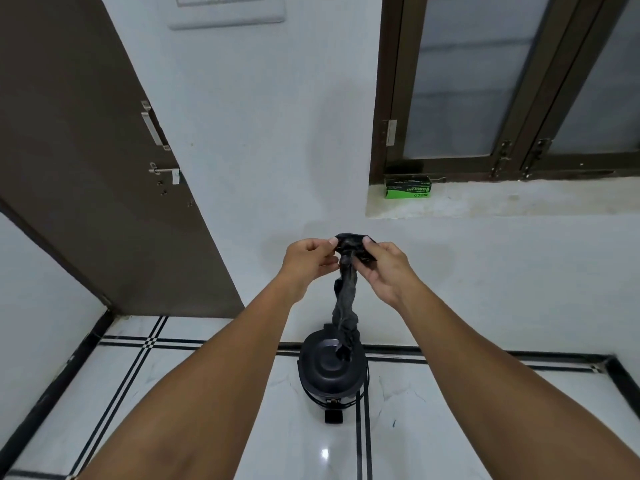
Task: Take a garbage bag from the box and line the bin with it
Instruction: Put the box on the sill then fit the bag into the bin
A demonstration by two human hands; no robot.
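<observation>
The person stood over the black bin (pixel 330 367) on the tiled floor (pixel 194 393) with both arms out, the left hand (pixel 309 257) and right hand (pixel 382 266) each pinched shut on the top edge of a black garbage bag (pixel 346 299), thumbs close together as if working the mouth apart. The rest of the bag hung down in a crumpled rope right above the bin's closed lid, probably held there so it could drop straight in once opened. The green box (pixel 408 187) sat apart on the window ledge (pixel 502 199), its job seemingly done.
</observation>
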